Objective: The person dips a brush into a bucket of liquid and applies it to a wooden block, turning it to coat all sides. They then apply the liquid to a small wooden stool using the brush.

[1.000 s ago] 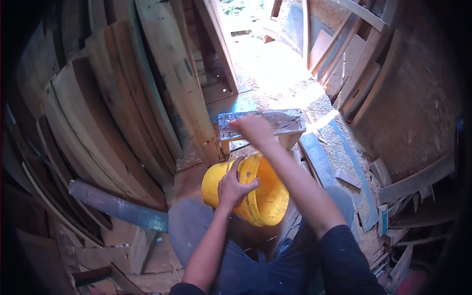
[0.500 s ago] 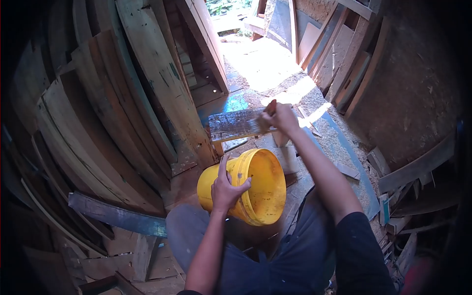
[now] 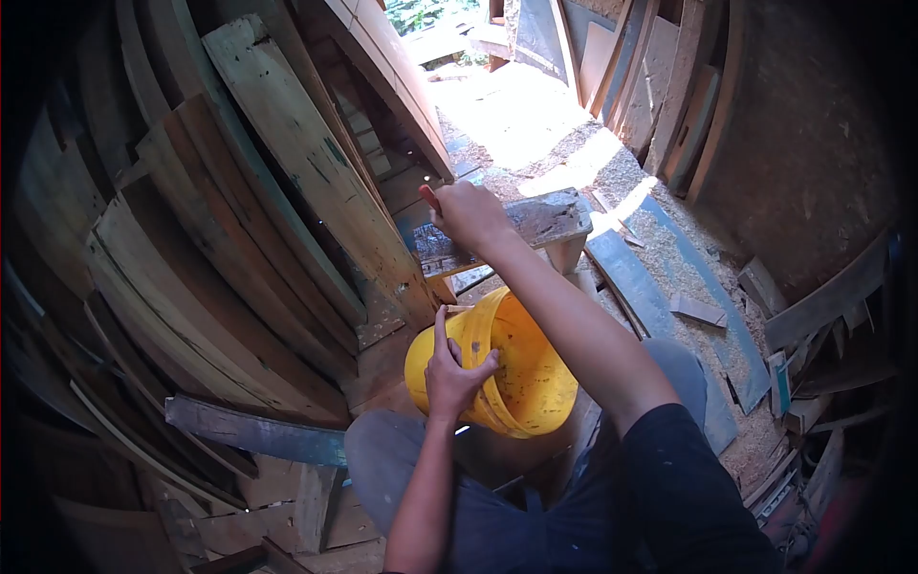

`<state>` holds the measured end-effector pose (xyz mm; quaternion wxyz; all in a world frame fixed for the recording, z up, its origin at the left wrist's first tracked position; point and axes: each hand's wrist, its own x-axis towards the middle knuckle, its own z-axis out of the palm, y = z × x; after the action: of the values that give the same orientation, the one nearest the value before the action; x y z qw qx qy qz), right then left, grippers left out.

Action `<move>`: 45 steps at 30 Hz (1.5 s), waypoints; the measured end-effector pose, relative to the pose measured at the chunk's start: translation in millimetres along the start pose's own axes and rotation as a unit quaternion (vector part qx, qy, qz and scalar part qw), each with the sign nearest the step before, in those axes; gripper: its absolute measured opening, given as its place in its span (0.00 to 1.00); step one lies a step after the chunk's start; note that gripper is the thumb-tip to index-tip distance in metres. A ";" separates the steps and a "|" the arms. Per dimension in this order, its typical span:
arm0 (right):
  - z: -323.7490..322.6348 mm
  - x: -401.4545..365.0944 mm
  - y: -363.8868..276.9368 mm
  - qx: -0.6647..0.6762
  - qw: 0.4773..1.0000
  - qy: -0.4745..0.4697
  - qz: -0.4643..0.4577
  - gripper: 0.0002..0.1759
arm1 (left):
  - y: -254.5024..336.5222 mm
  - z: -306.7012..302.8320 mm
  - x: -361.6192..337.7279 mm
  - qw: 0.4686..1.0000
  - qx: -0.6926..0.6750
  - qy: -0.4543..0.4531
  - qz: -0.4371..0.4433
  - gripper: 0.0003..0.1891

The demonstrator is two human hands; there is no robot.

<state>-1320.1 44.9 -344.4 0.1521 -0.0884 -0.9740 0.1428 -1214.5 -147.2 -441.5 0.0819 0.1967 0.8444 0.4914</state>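
Note:
My left hand (image 3: 457, 378) grips the rim side of a yellow bucket (image 3: 535, 383), which lies tilted between my legs with its mouth turned to the right. Fingers rest on the outside and the thumb lies at the rim. Beyond the bucket, my right hand (image 3: 470, 218) is closed round a brush (image 3: 430, 199) with a reddish handle; its bristles are hidden behind the hand. That hand is over the left part of a short wooden bench (image 3: 550, 218), whose top looks dark and wet on the left.
Long boards (image 3: 316, 163) lean upright along the left. A bluish plank (image 3: 253, 432) lies at lower left. On the right, sawdust covers floor planks (image 3: 703, 273), with a small wood block (image 3: 698, 310) on them. More boards (image 3: 660, 86) lean beside the bright doorway.
My right hand has moved left along the bench with the brush, baring the bench's right end. The view has shifted slightly, and the bucket appears a little further right, still in my left hand.

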 end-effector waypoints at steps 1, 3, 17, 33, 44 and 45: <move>4.2 2.5 5.9 0.068 0.998 0.007 0.008 0.21 | -2.7 -0.6 -0.4 1.000 -0.002 -0.004 0.000 0.53; 18.8 8.9 47.8 0.157 0.986 0.050 0.019 0.19 | -10.4 -0.2 1.8 1.000 -0.012 -0.005 0.003 0.56; 26.5 7.9 108.4 -0.010 0.995 0.094 0.018 0.19 | -41.7 -6.6 10.6 0.996 -0.081 -0.014 0.017 0.58; -9.9 -12.0 179.4 0.164 0.965 0.095 0.179 0.18 | -46.5 -28.5 6.4 0.990 -0.136 0.027 -0.022 0.49; -13.1 -23.5 166.8 -0.083 0.990 0.080 0.075 0.16 | -45.8 -25.4 9.7 0.988 -0.150 0.024 -0.018 0.52; -8.5 -21.4 151.1 -0.091 0.991 0.056 0.080 0.16 | -44.4 -24.8 9.5 0.989 -0.148 0.024 -0.022 0.52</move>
<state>-1277.9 184.9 -388.6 0.1859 -0.1877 -0.9626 0.0600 -1242.5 -182.6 -466.8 0.1008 0.1524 0.7683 0.6134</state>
